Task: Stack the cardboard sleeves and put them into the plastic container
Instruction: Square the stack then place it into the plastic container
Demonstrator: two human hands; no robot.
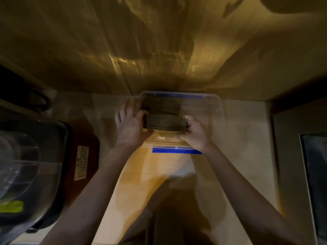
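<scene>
Stack of cardboard sleeves (165, 123) clamped endwise between left hand (130, 123) and right hand (193, 133), held over the near half of the plastic container (215, 103). An earlier stack apparently occupies its far half; lowering remains.

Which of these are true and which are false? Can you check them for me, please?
1. Both hands hold the dark stack of cardboard sleeves. True: left hand, right hand.
2. The clear plastic container has red clips. False: its clips are blue.
3. Another dark stack already lies inside the container. True.
4. The held stack is down on the floor. False: it is over the container's near side.
</scene>
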